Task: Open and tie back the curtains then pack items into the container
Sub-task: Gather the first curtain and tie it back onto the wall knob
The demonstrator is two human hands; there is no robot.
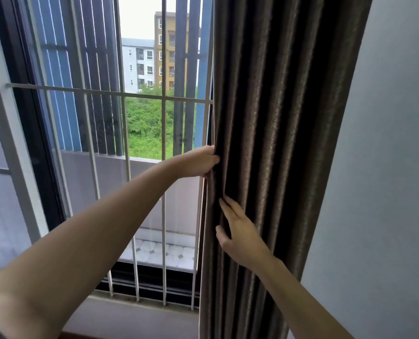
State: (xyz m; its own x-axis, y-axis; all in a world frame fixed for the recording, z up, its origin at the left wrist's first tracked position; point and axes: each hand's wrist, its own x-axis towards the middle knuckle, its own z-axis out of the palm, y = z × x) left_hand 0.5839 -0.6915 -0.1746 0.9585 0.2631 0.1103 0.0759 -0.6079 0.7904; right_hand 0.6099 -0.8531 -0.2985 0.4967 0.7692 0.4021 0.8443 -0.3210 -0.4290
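Note:
A dark brown pleated curtain [277, 118] hangs bunched at the right side of the window, against the wall. My left hand [200, 162] grips the curtain's left edge at mid height, fingers curled round the fabric. Lower down, my right hand [240, 236] lies on the front folds with fingers nearly straight, its fingertips tucked into a pleat. No tie-back or container is in view.
The window [142, 118] stands uncovered, with white metal bars [163, 167] running across and down it. A dark window frame [32, 143] stands at the left. A pale grey wall [387, 167] fills the right. The sill [130, 311] runs along the bottom.

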